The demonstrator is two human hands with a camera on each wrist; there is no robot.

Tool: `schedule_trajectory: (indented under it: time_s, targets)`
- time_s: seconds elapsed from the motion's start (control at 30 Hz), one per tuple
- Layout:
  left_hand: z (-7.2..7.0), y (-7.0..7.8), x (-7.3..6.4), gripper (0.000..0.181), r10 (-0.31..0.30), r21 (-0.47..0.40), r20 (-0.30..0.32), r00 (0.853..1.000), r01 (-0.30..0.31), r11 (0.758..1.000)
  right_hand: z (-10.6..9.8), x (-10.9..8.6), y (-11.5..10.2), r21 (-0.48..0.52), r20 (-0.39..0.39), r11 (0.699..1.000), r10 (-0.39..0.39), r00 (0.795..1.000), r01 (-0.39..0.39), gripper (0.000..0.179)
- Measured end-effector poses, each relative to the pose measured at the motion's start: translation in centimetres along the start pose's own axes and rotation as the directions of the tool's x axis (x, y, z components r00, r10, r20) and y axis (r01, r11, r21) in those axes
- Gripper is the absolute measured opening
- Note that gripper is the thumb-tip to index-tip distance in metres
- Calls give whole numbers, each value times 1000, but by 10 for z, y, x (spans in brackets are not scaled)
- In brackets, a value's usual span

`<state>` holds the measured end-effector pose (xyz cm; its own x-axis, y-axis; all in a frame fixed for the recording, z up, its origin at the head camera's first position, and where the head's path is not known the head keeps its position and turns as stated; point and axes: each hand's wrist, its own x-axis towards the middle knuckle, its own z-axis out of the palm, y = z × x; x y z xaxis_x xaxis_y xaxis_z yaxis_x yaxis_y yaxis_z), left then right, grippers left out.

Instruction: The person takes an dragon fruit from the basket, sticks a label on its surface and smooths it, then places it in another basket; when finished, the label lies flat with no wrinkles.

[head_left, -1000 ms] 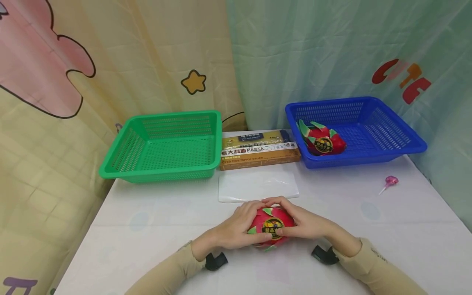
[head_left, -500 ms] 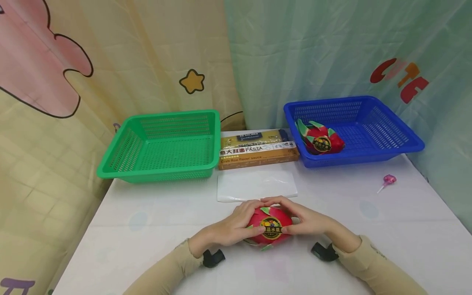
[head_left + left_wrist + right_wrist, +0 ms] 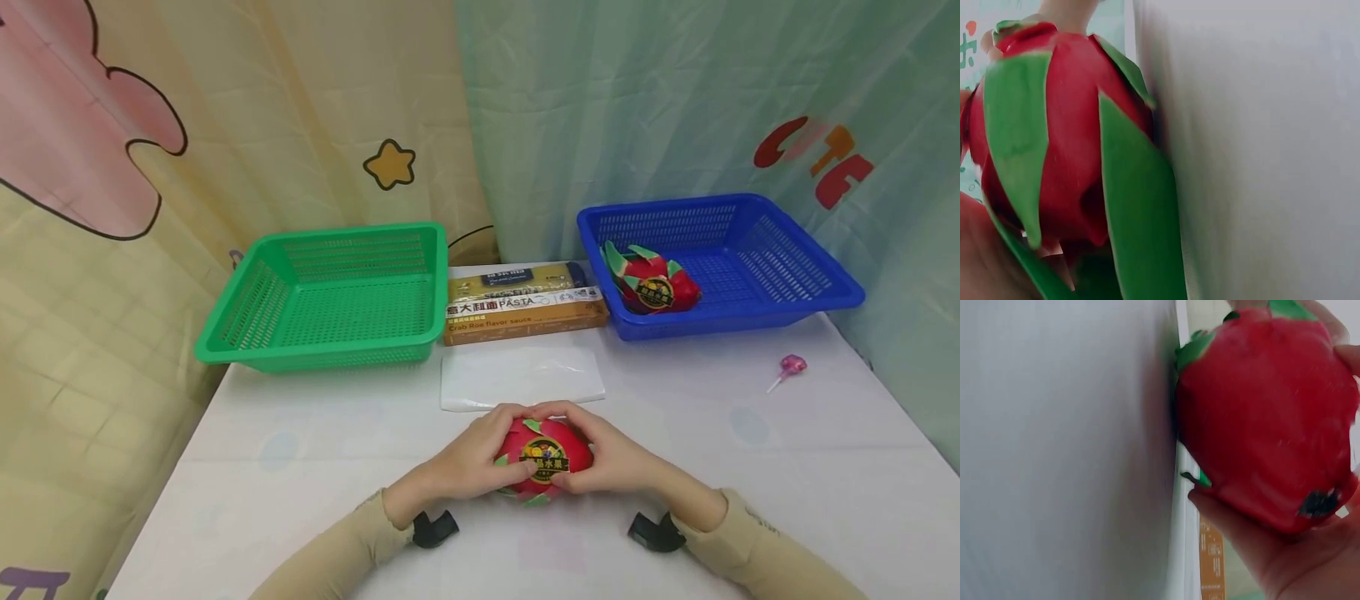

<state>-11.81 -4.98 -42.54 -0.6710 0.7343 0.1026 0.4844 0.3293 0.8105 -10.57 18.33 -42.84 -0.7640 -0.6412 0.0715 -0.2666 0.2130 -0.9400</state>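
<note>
Both hands grip a red dragon fruit (image 3: 551,446) with green leaf tips and a round black-and-gold label. It sits low at the front middle of the table. My left hand (image 3: 477,458) curls round its left side, and my right hand (image 3: 617,454) holds the right side; their fingers meet behind the fruit and both thumbs lie on the front by the label. Long green leaves of the dragon fruit (image 3: 1072,137) face the left wrist camera. In the right wrist view the smooth red end of the dragon fruit (image 3: 1266,419) shows, with a dark spot.
A green basket (image 3: 322,357) stands at the back left. The blue basket (image 3: 735,325) at the back right holds another dragon fruit (image 3: 656,285). Between them lie pasta packages (image 3: 525,317), with a white folded sheet (image 3: 521,379) in front. A pink lollipop (image 3: 791,365) lies to the right.
Both hands stay round the dragon fruit, which has shifted slightly left and turned a little, so its label has moved and shows more fully between the thumbs.
</note>
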Motion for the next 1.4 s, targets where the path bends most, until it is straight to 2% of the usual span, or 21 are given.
schedule_trajectory:
  time_s: [0.13,0.27,0.5,0.67,0.77,0.87,0.97,1.03,1.13,1.27,1.33,1.4]
  targets:
    - [2,1,-1,62,23,43,-15,1000,-22,999,8,-1,0,-33,-41,999,0,999,-1,68]
    - [2,0,-2,68,33,80,-13,999,-31,996,11,0,2,-85,-51,996,-34,998,30,68]
    - [2,0,-1,76,80,109,10,997,-81,991,6,-1,0,-237,-30,971,-40,999,32,73]
    - [1,0,-1,78,57,67,29,998,-58,996,-6,-2,-4,-242,44,968,-51,998,60,75]
    - [1,-1,0,77,56,27,58,997,-58,998,-19,-4,-4,-199,113,972,-101,988,122,70]
    - [-4,-1,4,79,77,-33,126,989,-73,997,-36,-8,-3,-125,176,978,-145,974,168,64]
    - [-14,-2,14,73,94,-115,183,979,-73,991,-57,-17,0,-22,224,987,-153,963,162,60]
    - [-22,-1,24,63,90,-158,187,978,-60,986,-74,-25,2,40,247,986,-169,954,165,59]
    - [-36,2,42,46,72,-220,129,989,-42,975,-101,-39,2,134,258,978,-190,947,160,59]
    - [-49,9,69,33,61,-308,29,998,-49,950,-140,-60,-1,252,179,950,-235,955,187,58]
    - [-52,12,83,32,58,-346,-3,998,-56,937,-159,-69,-3,323,102,915,-290,952,244,55]
    - [-52,15,97,30,44,-360,-25,999,-50,931,-176,-74,-6,396,3,859,-356,935,325,52]
